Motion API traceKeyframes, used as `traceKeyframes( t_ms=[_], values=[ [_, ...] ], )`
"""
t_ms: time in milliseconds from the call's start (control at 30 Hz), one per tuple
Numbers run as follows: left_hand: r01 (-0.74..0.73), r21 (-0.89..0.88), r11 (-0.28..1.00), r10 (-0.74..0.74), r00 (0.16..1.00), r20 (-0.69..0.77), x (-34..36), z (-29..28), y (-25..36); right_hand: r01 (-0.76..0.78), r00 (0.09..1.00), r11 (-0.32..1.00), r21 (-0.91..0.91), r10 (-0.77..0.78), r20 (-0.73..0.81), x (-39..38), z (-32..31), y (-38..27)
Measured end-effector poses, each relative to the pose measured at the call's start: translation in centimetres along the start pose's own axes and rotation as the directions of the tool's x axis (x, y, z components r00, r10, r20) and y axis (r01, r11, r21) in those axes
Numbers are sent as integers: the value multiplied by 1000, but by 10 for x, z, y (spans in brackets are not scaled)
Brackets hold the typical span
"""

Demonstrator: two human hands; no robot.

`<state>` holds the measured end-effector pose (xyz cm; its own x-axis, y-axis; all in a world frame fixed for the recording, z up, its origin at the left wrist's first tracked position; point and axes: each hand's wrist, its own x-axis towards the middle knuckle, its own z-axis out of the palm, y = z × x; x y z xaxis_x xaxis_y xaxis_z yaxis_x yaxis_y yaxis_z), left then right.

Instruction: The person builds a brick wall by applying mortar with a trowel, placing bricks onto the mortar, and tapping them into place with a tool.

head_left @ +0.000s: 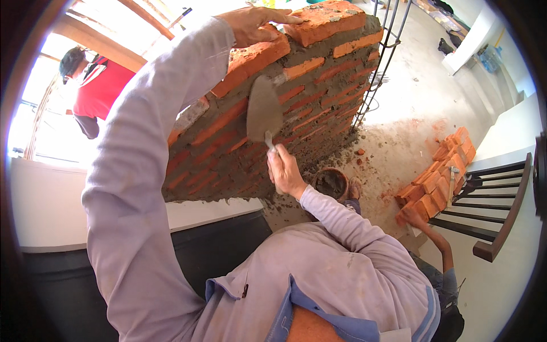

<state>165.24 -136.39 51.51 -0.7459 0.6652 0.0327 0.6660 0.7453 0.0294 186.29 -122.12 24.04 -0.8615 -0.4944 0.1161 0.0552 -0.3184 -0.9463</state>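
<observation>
Trowel (264, 111) gripped in right hand (286, 172), blade aimed up brick wall (313, 106); beyond tip, top brick (250, 60) touched by spread left hand (250, 25).

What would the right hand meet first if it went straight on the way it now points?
Probably the brick wall: the trowel in the right hand points up toward an orange brick on top, though depth is unclear.
</observation>
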Motion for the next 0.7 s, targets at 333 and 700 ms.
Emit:
traceKeyframes(
  t_ms=[333, 700],
  values=[
    [84, -248, 965, -50, 989, 141, -10, -29, 18, 135, 989, 980, -147, -142, -38, 13, -15, -1],
    [191, -28, 981, -193, 959, -208, -45, 13, 50, 45, 981, 651, -758, -171, -88, -36, -117, -7]
  ],
)
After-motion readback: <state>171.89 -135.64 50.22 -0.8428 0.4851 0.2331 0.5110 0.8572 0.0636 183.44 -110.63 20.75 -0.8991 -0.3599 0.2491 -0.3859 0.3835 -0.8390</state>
